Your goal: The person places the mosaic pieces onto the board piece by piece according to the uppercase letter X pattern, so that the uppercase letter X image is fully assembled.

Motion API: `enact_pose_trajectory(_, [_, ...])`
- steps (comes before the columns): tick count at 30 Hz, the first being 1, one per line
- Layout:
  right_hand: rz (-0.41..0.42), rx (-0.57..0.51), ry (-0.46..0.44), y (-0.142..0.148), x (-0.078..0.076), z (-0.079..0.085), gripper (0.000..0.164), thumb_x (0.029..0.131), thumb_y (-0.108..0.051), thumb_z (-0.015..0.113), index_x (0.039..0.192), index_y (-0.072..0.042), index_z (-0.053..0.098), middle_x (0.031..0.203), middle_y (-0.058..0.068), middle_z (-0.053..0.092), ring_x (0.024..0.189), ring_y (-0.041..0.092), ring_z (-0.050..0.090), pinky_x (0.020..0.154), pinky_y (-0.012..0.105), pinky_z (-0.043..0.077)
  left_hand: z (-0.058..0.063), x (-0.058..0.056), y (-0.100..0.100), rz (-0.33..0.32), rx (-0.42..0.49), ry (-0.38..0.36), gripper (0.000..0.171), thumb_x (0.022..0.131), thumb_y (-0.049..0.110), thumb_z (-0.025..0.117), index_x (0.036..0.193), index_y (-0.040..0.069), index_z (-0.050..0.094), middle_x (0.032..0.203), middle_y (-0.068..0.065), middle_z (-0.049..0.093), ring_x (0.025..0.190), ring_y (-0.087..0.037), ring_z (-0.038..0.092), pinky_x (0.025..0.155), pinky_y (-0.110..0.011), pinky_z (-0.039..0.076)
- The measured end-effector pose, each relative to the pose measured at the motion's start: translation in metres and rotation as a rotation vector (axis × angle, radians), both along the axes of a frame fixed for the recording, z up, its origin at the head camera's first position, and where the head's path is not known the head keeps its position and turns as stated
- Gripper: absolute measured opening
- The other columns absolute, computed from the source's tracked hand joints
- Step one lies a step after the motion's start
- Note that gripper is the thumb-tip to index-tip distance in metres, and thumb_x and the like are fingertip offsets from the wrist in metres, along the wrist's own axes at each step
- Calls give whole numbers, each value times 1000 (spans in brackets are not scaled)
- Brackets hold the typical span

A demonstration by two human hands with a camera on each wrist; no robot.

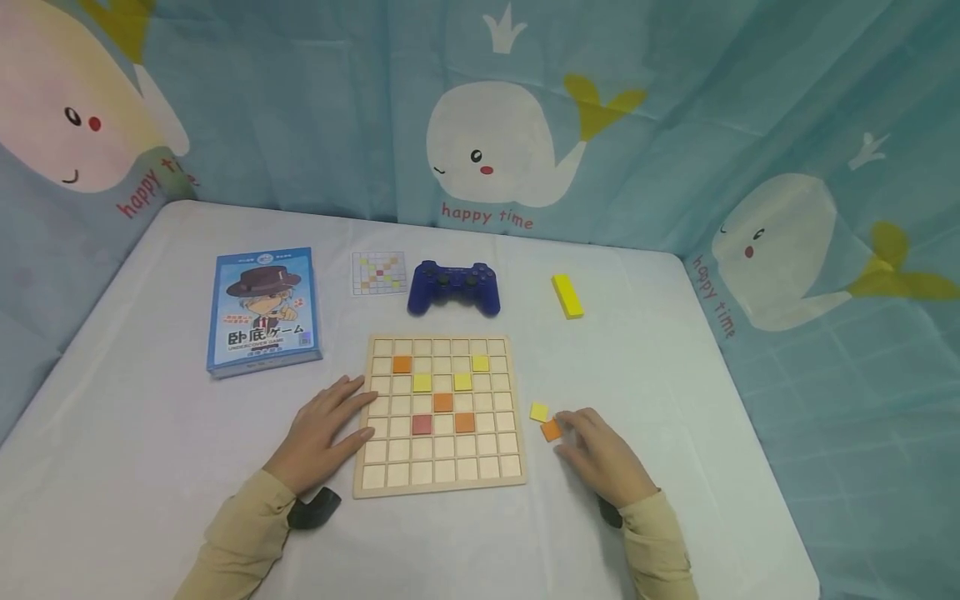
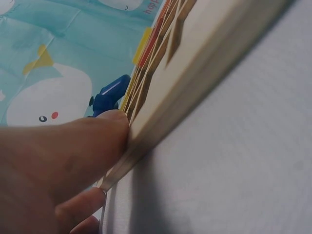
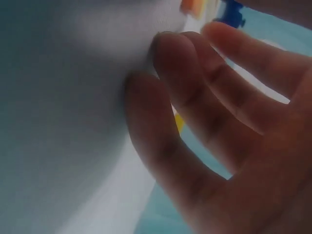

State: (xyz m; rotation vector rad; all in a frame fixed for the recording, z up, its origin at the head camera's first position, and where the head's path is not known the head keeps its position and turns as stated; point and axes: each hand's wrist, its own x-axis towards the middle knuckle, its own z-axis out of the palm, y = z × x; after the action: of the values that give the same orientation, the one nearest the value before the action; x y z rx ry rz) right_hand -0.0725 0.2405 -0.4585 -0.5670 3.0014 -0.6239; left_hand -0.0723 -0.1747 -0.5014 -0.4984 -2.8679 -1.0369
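Note:
A square wooden grid board (image 1: 386, 475) lies on the table, with orange, yellow and red square tiles in some of its cells. My left hand (image 1: 321, 433) rests at the board's left edge, its fingers fairly straight and touching the frame. In the left wrist view the thumb (image 2: 92, 141) lies against the board's side (image 2: 195, 83). To the right of the board, my right hand (image 1: 603, 458) has its fingertips at a loose orange tile (image 1: 551, 430). A loose yellow tile (image 1: 539, 412) lies beside that one. In the right wrist view the fingers are loosely bent near the tabletop.
Behind the board are a blue game controller (image 1: 453, 288) and a small printed grid card (image 1: 378, 273). A blue game box (image 1: 264, 312) lies at the left. Toward the back right is a yellow block (image 1: 567, 296). A whale-print curtain (image 1: 300, 125) hangs behind the table.

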Motion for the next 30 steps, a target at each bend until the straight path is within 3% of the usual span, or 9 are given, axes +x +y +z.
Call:
enact_pose_trajectory(4, [-4,29,6,-5,-4,-1,31,84,-13,75,112,-10,64,97,-3,57,73,6,47,62,20,47,0,-1,-1,-2,0,3,49,91,30,64,135,13,53,148,-13,41,140,-38,27,111,-60,20])
enact_pose_trajectory(9, [-28,49,-24,-5,-4,-1,27,82,-16,76,105,-13,64,98,-6,57,77,5,50,66,23,50,0,0,0,-4,5,9,49,90,29,64,135,13,53,147,-14,41,139,-39,28,110,-61,21])
enact_pose_trajectory(12, [12,30,-7,-3,-4,-2,30,82,-14,76,109,-14,64,106,-5,60,88,8,57,77,27,53,0,1,0,-2,3,9,49,90,29,64,135,13,53,147,-14,41,140,-39,28,111,-61,20])
enact_pose_trajectory(16, [105,-15,85,-1,-4,-5,33,80,-6,77,109,-14,65,110,-5,63,102,11,62,88,31,53,1,1,0,1,5,6,49,91,29,64,135,13,53,148,-13,41,140,-39,27,111,-61,20])
enact_pose_trajectory(25, [181,-33,195,-5,-6,-9,23,78,-2,77,90,-14,62,96,-4,61,88,8,61,74,25,54,1,1,0,3,8,2,49,91,29,64,135,13,53,148,-13,41,140,-39,27,111,-61,20])
enact_pose_trajectory(30, [240,-52,217,-9,-11,-2,23,79,0,75,88,-13,58,96,-2,58,87,9,60,75,24,54,1,1,0,2,4,6,49,91,29,64,135,13,53,148,-13,41,140,-39,28,111,-61,21])
